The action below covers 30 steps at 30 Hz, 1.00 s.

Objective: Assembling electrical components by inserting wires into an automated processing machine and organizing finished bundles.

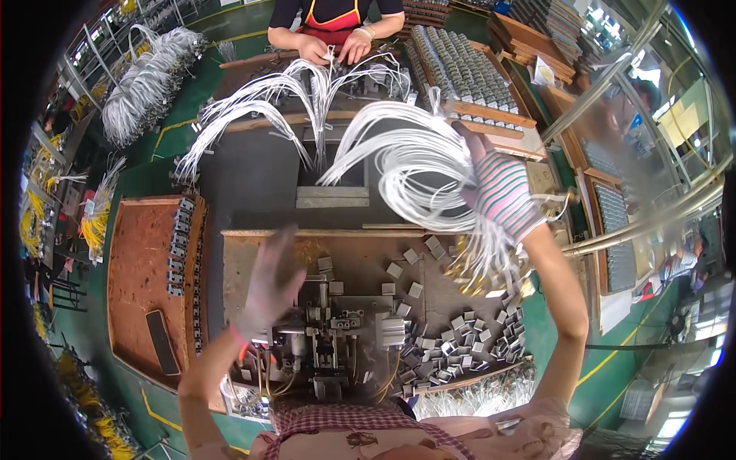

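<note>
My right hand (502, 192), in a striped knit glove of pink, green and white, has its grip closed around a thick bundle of thin white wires (414, 165). The wires are glossy and springy; they loop upward and to the left of my fist in a loose fan, and their free ends hang below it, tipped with small brass-coloured terminals (479, 276) just above the desk (360, 249). My left hand (268, 284), in a thin pale glove with a pink cuff, is raised over the left part of the desk and blurred; its fingers look spread and it holds nothing, though I cannot tell its grip exactly.

Below my hands the desk is a worn brown wooden board. A small metal press (330, 345) of grey blocks and rods stands at its near edge, between my arms. To its right lies a heap of little grey square housings (460, 345), matte and boxy, some scattered singly toward the middle. On the left sits a rust-brown tray (142, 276) with a row of grey parts along its right rim. Across the dark gap, another person's hands (333, 47) work at more white wire bundles (261, 103).
</note>
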### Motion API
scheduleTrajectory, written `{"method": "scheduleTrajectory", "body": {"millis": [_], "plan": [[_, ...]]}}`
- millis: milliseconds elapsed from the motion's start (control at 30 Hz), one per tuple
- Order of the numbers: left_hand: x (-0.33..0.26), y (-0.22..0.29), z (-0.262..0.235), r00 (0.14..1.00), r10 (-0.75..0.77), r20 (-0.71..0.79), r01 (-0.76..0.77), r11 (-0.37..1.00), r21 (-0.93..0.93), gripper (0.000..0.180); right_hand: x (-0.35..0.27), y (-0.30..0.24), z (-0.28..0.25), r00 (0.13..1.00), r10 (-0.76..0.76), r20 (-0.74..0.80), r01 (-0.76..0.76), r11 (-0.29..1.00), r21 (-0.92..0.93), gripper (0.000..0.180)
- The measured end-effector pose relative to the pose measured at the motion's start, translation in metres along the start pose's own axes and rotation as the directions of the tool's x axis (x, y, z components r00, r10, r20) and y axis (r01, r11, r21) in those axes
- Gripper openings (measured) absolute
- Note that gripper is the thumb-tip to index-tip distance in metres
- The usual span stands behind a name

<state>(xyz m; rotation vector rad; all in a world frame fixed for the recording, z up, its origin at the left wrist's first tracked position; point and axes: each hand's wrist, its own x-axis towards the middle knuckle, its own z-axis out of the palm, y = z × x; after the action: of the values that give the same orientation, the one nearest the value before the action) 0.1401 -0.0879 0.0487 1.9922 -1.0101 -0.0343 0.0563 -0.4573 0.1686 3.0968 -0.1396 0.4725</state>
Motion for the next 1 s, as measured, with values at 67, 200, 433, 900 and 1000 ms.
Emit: {"method": "scheduleTrajectory", "body": {"millis": [67,200,433,900,1000], "plan": [[0.044,-0.026,0.001,0.987,0.055,-0.149,-0.061,0.998,-0.035,0.067,0.003,-0.034,0.016,0.996,0.087,-0.003,-0.087,0.996,0.034,0.092],[0.149,-0.016,0.022,0.932,0.215,-0.292,-0.259,0.958,-0.120,0.060,-0.015,-0.073,0.051,0.974,0.216,-0.064,-0.205,0.968,0.141,0.093],[0.222,-0.097,0.069,0.985,-0.008,0.175,0.144,0.606,-0.782,0.068,-0.025,-0.078,0.029,0.954,0.297,0.034,-0.297,0.926,0.234,0.090],[0.197,-0.157,0.158,0.999,-0.037,-0.022,0.036,0.997,-0.075,0.054,-0.063,-0.073,0.133,0.869,0.453,-0.200,0.053,0.316,0.947,0.066],[0.207,-0.128,0.151,0.984,-0.147,0.100,0.133,0.982,0.135,0.046,-0.072,-0.048,0.148,0.865,0.429,-0.260,0.160,0.255,0.954,0.070]]}}
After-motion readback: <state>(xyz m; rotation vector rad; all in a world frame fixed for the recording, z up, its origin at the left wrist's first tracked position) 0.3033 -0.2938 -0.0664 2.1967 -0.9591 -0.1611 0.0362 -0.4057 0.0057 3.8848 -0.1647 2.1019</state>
